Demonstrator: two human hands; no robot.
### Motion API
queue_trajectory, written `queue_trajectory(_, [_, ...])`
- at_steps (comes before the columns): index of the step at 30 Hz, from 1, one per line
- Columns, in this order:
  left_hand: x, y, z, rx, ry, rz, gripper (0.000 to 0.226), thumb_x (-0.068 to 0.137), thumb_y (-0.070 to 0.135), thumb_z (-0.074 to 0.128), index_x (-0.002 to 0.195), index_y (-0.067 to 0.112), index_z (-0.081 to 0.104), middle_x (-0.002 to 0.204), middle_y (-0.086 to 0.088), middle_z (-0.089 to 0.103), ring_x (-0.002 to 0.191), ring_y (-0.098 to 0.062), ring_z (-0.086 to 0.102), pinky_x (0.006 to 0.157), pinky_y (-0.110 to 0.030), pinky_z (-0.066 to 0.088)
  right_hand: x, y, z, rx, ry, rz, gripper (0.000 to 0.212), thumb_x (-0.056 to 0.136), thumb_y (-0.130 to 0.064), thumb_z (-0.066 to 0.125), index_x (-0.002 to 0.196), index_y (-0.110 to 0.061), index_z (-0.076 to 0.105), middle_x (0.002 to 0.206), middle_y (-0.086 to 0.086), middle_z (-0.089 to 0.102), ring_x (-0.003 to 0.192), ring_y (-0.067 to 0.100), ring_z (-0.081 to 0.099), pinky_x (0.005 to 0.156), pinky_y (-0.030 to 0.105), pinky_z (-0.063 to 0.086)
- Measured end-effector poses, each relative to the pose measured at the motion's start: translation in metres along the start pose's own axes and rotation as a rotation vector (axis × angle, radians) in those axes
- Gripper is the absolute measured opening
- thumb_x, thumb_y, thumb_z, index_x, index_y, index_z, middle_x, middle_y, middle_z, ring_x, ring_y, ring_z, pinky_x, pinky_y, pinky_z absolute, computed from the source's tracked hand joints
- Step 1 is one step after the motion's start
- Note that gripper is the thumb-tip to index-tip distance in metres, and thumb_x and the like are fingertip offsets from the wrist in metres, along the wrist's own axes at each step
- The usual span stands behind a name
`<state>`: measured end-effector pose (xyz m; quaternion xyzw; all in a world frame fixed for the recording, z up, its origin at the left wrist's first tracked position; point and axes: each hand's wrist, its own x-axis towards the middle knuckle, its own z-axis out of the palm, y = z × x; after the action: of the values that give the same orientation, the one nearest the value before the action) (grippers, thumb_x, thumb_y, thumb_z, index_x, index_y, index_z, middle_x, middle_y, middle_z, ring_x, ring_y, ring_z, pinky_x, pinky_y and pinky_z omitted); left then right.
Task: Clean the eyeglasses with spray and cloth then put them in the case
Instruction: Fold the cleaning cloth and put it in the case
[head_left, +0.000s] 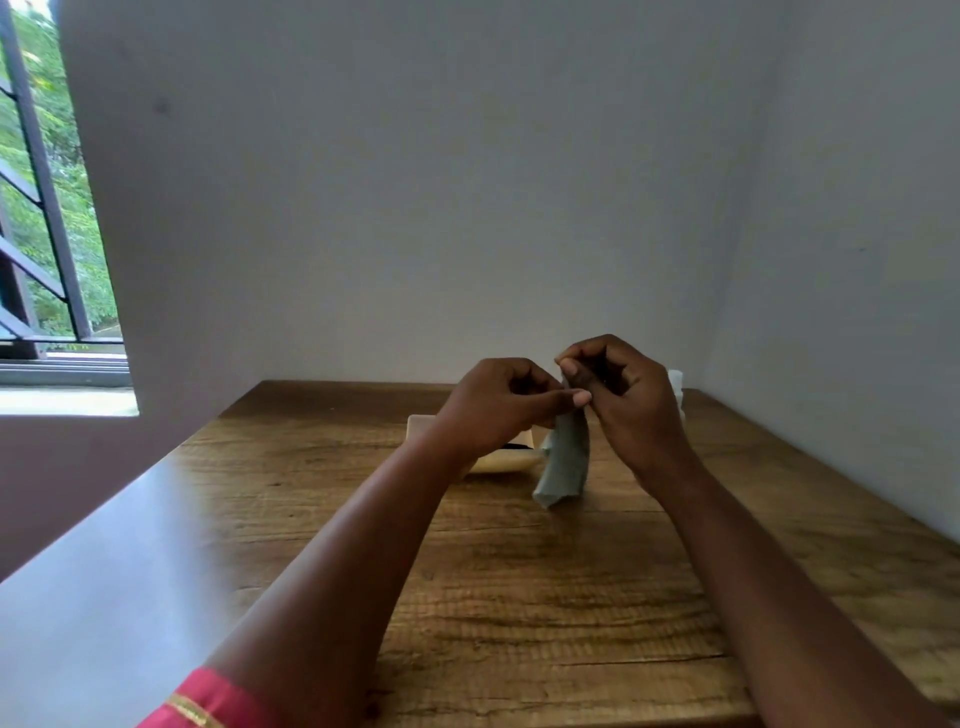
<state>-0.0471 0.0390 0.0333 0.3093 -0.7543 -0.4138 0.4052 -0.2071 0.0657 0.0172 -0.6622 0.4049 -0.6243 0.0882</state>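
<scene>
Nearest you, a red sleeve with a gold trim covers your left upper arm, and both bare forearms reach out over the brown wood-grain worktop. Your left hand is raised above the worktop, with the thumb and fingers pinching the top of a grey-green soft cleaning cloth. Your right hand meets it just beside, its fingers curled and gripping the same upper edge of the cloth. The cloth hangs down between your hands, its lower end close to the worktop.

Behind your left hand lies a cream-coloured open eyeglass case with something dark inside; you cannot tell whether that is the eyeglasses. Past your right hand, a white object shows partly. A barred window stands at far left.
</scene>
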Motion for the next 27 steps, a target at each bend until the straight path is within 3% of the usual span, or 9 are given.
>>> queue_trajectory(3, [0.0,0.0,-0.001,-0.066,-0.009,-0.004,0.035,0.075,0.028,0.08,0.1,0.008,0.067,0.097,-0.014,0.071,0.093,-0.026,0.069,0.083,-0.04,0.057,-0.001,-0.005,-0.001,0.092,0.055,-0.019,0.013,0.088,-0.004,0.068,0.097,-0.011,0.073,0.094,-0.002,0.074,0.092,0.011,0.07,0.079,0.021,0.055])
queue_trajectory(6, [0.001,-0.001,-0.002,-0.108,-0.015,-0.008,0.032,0.076,0.019,0.079,0.103,0.007,0.065,0.101,-0.017,0.07,0.095,-0.026,0.069,0.084,-0.046,0.057,-0.002,-0.007,0.0,0.089,0.087,-0.03,0.013,0.086,-0.003,0.07,0.097,-0.009,0.073,0.094,-0.001,0.074,0.091,0.011,0.071,0.078,0.021,0.056])
queue_trajectory(13, [0.0,0.004,-0.006,-0.176,-0.08,-0.057,0.031,0.081,0.003,0.072,0.11,0.009,0.063,0.096,-0.016,0.071,0.087,-0.022,0.07,0.074,-0.03,0.059,0.001,0.0,-0.003,0.037,0.224,0.0,0.013,0.084,-0.015,0.075,0.095,-0.012,0.069,0.088,0.0,0.071,0.084,0.014,0.07,0.073,0.029,0.059])
queue_trajectory(16, [-0.001,0.004,-0.008,-0.192,-0.082,-0.081,0.028,0.083,0.0,0.069,0.108,0.009,0.06,0.094,-0.018,0.069,0.084,-0.021,0.068,0.071,-0.032,0.056,0.002,0.004,-0.006,0.027,0.258,0.041,0.014,0.084,-0.017,0.074,0.096,-0.015,0.067,0.089,-0.002,0.07,0.085,0.009,0.069,0.073,0.025,0.058])
queue_trajectory(20, [0.001,0.001,-0.013,-0.143,-0.007,-0.023,0.015,0.088,-0.004,0.057,0.088,0.01,0.062,0.087,-0.012,0.064,0.083,-0.024,0.059,0.074,-0.038,0.047,0.004,0.011,-0.004,0.036,0.159,0.14,0.014,0.086,-0.003,0.07,0.089,-0.016,0.067,0.086,-0.003,0.07,0.083,0.003,0.067,0.071,0.02,0.054])
queue_trajectory(23, [0.002,0.002,-0.017,-0.087,-0.006,-0.048,0.021,0.092,0.0,0.051,0.091,0.008,0.07,0.094,-0.007,0.069,0.089,-0.02,0.064,0.079,-0.031,0.053,0.002,0.011,-0.001,0.038,0.009,0.192,0.026,0.088,0.009,0.061,0.084,-0.016,0.069,0.086,-0.003,0.07,0.084,0.002,0.066,0.075,0.019,0.054])
queue_trajectory(27, [0.002,-0.002,-0.02,0.004,-0.016,-0.059,0.015,0.084,0.008,0.069,0.099,0.013,0.069,0.104,-0.006,0.069,0.097,-0.016,0.066,0.079,-0.026,0.056,-0.002,0.007,0.0,-0.034,-0.103,0.223,0.031,0.09,0.012,0.053,0.086,-0.011,0.074,0.093,-0.001,0.071,0.088,0.002,0.065,0.078,0.015,0.053])
